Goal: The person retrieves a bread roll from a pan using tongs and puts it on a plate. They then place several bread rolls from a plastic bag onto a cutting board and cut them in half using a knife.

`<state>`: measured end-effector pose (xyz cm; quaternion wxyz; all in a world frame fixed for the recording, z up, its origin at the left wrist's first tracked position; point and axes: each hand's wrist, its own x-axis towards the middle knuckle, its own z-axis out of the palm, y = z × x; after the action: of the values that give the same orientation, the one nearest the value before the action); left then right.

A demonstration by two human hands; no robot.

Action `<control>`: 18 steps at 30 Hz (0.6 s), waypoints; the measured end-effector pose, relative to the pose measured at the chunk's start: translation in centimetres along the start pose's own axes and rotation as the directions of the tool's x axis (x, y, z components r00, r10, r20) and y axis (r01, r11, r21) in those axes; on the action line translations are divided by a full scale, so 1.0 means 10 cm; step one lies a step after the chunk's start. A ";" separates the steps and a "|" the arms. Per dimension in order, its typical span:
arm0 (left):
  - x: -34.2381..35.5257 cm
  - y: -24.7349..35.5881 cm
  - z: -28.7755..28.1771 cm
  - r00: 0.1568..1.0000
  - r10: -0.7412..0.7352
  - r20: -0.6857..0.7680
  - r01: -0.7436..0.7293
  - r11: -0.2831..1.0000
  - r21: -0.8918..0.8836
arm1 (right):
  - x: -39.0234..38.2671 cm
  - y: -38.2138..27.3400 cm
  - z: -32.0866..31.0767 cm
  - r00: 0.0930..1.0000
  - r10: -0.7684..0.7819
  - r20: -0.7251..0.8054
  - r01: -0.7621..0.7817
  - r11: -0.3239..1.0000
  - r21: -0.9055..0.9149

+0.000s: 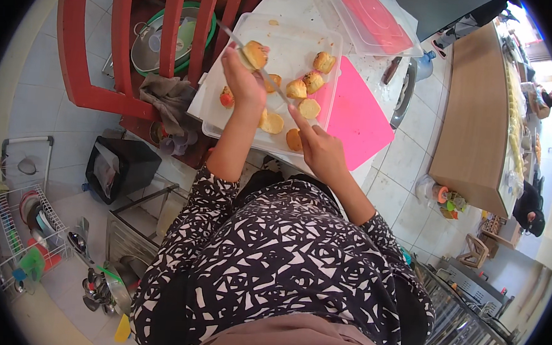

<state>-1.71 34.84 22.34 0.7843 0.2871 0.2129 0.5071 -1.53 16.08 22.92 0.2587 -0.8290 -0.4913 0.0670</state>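
the left hand (243, 82) pinched a golden fruit piece (255, 53) above the clear plastic tray (309, 38); the right hand (320, 151) gripped a knife (263, 74) whose blade ran just beside those fingers. a slip could have nicked them or dropped the piece.

The left hand (243, 82) is holding a potato piece (255, 54) over the white tray (296, 44) while the right hand (320, 151) is gripping a knife (257, 67).

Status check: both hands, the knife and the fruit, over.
Left hand holds a fruit piece above the white tray. Right hand grips the knife, blade against it. Cut pieces around.
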 end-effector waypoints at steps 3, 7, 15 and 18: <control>-0.11 -0.04 0.01 0.995 -0.091 0.037 0.091 0.996 -0.008 | 0.06 0.05 0.00 1.000 0.008 -0.025 -0.008 1.000 0.020; -0.09 0.02 0.01 0.997 -0.076 0.010 0.076 0.995 -0.064 | 0.05 0.07 -0.01 0.999 0.034 0.026 -0.033 0.999 -0.019; -0.06 -0.05 -0.10 0.975 -0.219 0.023 0.220 0.974 -0.062 | 0.02 0.12 0.00 1.000 0.019 0.006 -0.019 0.999 -0.029; 0.09 -0.06 -0.15 0.965 -0.255 0.054 0.251 0.965 0.079 | 0.00 0.22 0.00 0.998 0.060 0.004 -0.060 0.994 0.089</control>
<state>-1.88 35.80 20.84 0.8382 0.3014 0.2408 0.3855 0.23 15.22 21.86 0.2929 -0.8311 -0.4627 0.0970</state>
